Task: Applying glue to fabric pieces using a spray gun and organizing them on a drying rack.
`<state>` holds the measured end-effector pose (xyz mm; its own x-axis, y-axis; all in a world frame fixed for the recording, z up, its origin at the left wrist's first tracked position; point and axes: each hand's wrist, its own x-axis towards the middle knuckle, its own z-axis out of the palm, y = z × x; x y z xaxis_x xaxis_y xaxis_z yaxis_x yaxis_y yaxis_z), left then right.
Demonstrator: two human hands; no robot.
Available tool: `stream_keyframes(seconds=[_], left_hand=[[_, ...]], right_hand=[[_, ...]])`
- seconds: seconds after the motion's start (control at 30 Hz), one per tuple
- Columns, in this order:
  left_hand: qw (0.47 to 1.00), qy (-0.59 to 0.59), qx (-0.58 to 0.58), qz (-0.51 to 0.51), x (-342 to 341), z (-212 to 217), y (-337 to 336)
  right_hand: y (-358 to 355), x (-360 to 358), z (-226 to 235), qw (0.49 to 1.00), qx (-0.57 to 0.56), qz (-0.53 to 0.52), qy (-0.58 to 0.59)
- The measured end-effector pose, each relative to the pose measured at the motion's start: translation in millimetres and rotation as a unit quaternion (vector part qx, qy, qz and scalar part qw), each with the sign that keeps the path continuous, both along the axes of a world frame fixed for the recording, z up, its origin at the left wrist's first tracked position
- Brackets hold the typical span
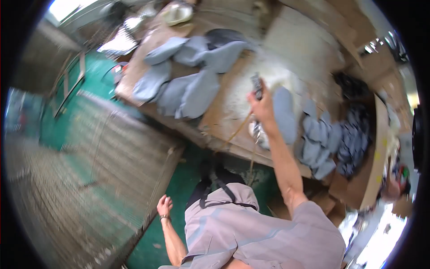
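Observation:
My right hand [263, 105] reaches out over the table, closed around a small dark hand tool with a metal tip [257, 85]. A thin yellow hose [237, 131] hangs from near that hand and runs over the table's front edge. Just right of the hand lies a long grey rounded piece [285, 114], flat on the table [234, 98]. Low at my side, apart from the table, is my left hand [164, 206], its fingers curled in and nothing visible in them. A shiny item [257, 130], too blurred to name, sits beneath my right wrist.
Several grey rounded pieces [188, 89] lie grouped on the table's left part. More grey pieces [319, 139] are stacked at right, beside an open cardboard box [374, 152] with darker grey pieces. A ribbed panel [107, 170] stands over the green floor [156, 233] at left.

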<state>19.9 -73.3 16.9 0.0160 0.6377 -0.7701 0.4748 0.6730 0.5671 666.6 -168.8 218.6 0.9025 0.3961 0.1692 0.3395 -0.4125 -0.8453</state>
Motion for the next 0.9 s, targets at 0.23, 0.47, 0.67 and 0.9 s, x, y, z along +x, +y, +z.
stream_keyframes(seconds=[0.23,0.47,0.67,0.9], left_hand=[[0.906,-0.030,0.391,0.156,2,159,-6],[0.529,0.242,0.689,0.432,-112,299,-5],[0.281,0.380,0.697,0.539,-285,413,40],[0.246,0.510,0.609,0.555,-435,451,39]], right_hand=[[71,109,-184,0.974,-0.210,0.012,-0.080],[67,-56,-221,0.950,-0.142,0.232,-0.153],[97,-197,-171,0.901,-0.081,0.426,0.029],[121,-250,-118,0.864,-0.136,0.483,0.034]])
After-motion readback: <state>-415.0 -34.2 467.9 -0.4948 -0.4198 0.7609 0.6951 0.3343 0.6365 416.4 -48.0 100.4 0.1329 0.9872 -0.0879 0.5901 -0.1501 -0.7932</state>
